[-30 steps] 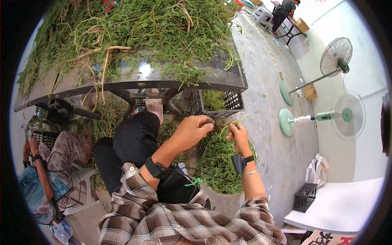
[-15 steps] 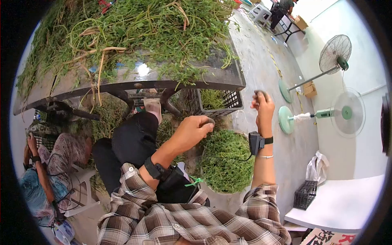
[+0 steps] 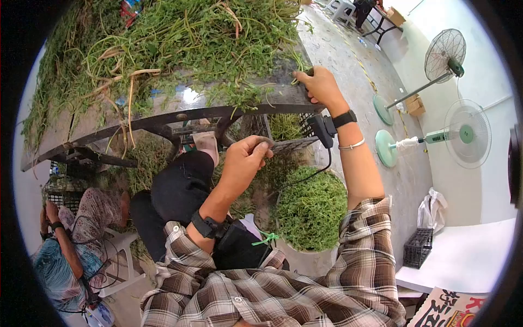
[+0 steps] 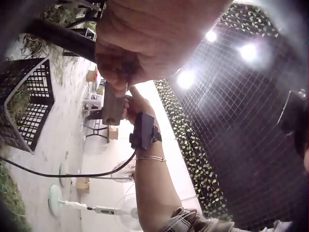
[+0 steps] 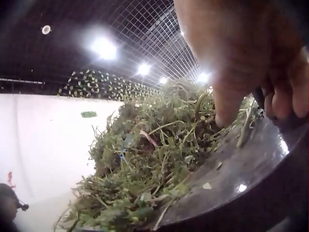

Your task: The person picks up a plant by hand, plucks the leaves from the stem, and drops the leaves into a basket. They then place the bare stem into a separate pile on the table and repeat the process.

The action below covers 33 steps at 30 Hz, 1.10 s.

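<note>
At the table's near right corner, the right hand (image 3: 322,87) reaches over the edge. Its thumb (image 5: 226,108) points down into the heap of leafy green stems (image 3: 190,49), and the other fingers bend apart from it. A loose stem (image 5: 247,124) lies between thumb and fingers in the right wrist view. The left hand (image 3: 242,161) hangs in front of the table edge, above the lap, with curled fingers and the thumb against the index finger. No stem shows in it. A grey-brown tube-like cover (image 4: 113,107) sits at its fingertip in the left wrist view.
Under the table stands a black plastic crate (image 3: 308,126) with cut stems. A round tub of greens (image 3: 311,210) sits below the right forearm. A cable hangs from the right wrist device (image 3: 322,131). Two fans (image 3: 445,54) stand right; another person (image 3: 60,250) sits left.
The right hand first held a green stem near the left hand, then swung out right without it, and has now moved up to the heap. The left hand has shifted slightly up and left.
</note>
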Each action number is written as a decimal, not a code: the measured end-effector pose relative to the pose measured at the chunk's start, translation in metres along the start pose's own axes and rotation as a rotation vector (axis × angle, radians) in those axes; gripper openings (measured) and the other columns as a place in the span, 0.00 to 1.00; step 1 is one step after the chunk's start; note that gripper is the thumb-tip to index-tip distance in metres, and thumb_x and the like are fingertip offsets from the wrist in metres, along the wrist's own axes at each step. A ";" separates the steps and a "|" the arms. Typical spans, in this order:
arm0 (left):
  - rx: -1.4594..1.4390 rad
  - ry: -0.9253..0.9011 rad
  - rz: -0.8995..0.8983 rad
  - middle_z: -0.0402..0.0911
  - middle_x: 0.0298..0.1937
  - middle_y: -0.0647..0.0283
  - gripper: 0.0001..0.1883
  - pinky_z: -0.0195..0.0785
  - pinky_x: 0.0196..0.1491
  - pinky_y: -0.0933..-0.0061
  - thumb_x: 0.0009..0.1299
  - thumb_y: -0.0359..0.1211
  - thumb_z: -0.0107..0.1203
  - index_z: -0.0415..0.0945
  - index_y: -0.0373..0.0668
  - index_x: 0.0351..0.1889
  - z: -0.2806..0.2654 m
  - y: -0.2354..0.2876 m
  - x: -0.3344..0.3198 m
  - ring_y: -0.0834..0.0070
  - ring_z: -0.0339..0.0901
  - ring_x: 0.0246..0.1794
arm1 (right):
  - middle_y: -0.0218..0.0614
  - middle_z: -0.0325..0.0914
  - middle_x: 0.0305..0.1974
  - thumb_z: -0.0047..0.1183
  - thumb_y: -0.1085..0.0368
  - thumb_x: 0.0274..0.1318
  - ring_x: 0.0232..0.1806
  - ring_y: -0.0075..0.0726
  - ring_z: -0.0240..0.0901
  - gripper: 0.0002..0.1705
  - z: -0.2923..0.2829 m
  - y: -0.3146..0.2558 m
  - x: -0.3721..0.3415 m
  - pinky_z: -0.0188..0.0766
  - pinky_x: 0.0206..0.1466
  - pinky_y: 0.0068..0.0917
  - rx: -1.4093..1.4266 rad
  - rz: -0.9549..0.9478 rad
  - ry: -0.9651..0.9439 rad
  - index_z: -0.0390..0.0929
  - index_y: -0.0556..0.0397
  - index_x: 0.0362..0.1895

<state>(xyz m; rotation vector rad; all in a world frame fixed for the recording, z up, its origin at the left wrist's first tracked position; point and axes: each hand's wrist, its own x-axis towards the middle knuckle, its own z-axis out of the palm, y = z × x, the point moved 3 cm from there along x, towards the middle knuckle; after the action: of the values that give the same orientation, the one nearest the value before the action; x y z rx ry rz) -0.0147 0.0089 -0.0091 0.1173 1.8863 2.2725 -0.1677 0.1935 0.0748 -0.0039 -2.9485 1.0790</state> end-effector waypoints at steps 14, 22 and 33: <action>-0.070 -0.003 0.010 0.77 0.28 0.68 0.11 0.60 0.23 0.86 0.70 0.33 0.46 0.76 0.37 0.40 0.000 0.004 -0.002 0.88 0.67 0.21 | 0.29 0.65 0.16 0.49 0.65 0.50 0.13 0.22 0.63 0.09 0.001 0.025 -0.012 0.62 0.13 0.22 0.534 0.009 -0.020 0.68 0.59 0.28; -0.082 0.114 0.046 0.77 0.27 0.68 0.10 0.60 0.22 0.86 0.70 0.34 0.46 0.76 0.38 0.40 -0.008 0.012 -0.001 0.89 0.66 0.19 | 0.40 0.76 0.31 0.46 0.65 0.57 0.14 0.20 0.65 0.09 -0.003 0.025 -0.062 0.65 0.15 0.18 0.791 0.006 0.004 0.65 0.59 0.35; -0.048 0.113 0.060 0.77 0.27 0.68 0.11 0.60 0.22 0.85 0.69 0.34 0.47 0.77 0.38 0.40 -0.008 0.007 0.000 0.89 0.66 0.19 | 0.39 0.75 0.30 0.46 0.68 0.57 0.17 0.20 0.63 0.05 -0.031 0.004 -0.075 0.61 0.18 0.16 1.017 -0.195 0.039 0.66 0.56 0.34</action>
<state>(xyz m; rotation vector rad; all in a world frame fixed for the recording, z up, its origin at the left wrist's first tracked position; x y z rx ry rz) -0.0164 -0.0001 -0.0039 0.0400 1.9048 2.4094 -0.0930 0.2166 0.0960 0.2454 -1.9744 2.2978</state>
